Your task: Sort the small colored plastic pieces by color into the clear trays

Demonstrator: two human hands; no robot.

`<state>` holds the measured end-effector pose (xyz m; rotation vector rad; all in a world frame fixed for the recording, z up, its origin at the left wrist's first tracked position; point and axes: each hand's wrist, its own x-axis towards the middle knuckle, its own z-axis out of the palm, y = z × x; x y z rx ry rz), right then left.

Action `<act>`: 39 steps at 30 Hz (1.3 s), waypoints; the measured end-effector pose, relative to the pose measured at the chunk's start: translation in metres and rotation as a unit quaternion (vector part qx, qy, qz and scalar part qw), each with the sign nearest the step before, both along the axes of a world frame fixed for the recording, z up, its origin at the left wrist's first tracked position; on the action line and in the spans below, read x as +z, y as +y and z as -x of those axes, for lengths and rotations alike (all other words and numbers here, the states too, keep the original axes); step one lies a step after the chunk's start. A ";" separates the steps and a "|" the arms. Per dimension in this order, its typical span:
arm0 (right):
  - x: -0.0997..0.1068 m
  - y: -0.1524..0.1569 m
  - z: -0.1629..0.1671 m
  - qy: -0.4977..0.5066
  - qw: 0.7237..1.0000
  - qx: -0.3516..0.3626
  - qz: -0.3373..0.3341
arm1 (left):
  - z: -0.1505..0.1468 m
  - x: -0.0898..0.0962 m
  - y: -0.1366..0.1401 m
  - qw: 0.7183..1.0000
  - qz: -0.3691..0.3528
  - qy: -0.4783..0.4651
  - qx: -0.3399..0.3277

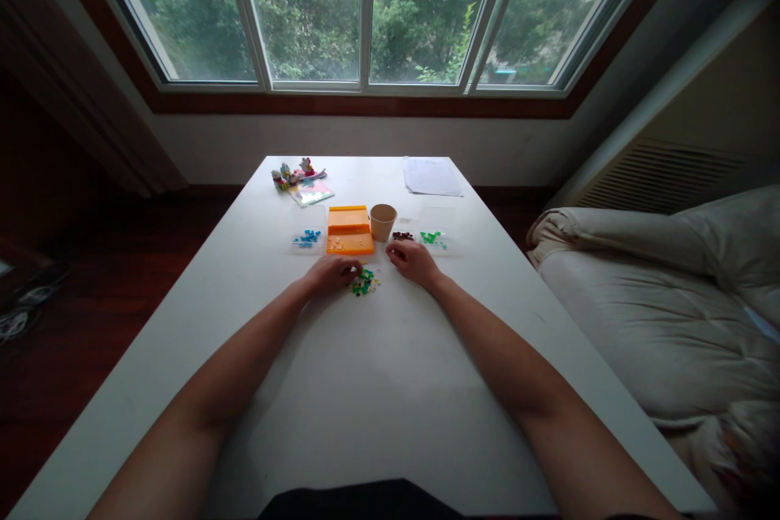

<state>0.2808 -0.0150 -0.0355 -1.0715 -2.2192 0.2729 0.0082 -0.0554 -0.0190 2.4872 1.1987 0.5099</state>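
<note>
My left hand rests on the white table with its fingers curled together at the left edge of a small mixed pile of green, yellow and dark pieces. Whatever its fingertips pinch is too small to make out. To the right of the pile, my right hand is closed, thumb and fingers pressed together, just in front of a clear tray's dark brown pieces. Anything inside that pinch is hidden. Behind both hands stand an open orange box with a few pale pieces in it and a brown paper cup.
Blue pieces lie in a clear tray on the left, green pieces in another on the right. Farther back are small colourful figurines, a flat packet and paper sheets. A cream sofa flanks the table.
</note>
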 end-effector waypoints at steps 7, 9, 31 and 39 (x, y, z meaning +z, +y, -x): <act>0.002 -0.001 0.000 -0.012 1.000 -0.001 0.008 | -0.002 0.001 -0.001 1.000 0.002 -0.011 0.013; 0.001 -0.001 0.000 -0.011 1.000 -0.002 0.007 | -0.001 0.001 0.000 0.999 -0.003 -0.028 0.024; 0.002 0.000 0.004 -0.048 0.991 0.119 0.038 | 0.058 0.002 0.025 0.867 -0.098 -0.167 0.458; 0.011 -0.006 0.010 -0.074 0.986 0.141 0.048 | 0.033 0.001 0.016 0.948 -0.105 -0.092 0.286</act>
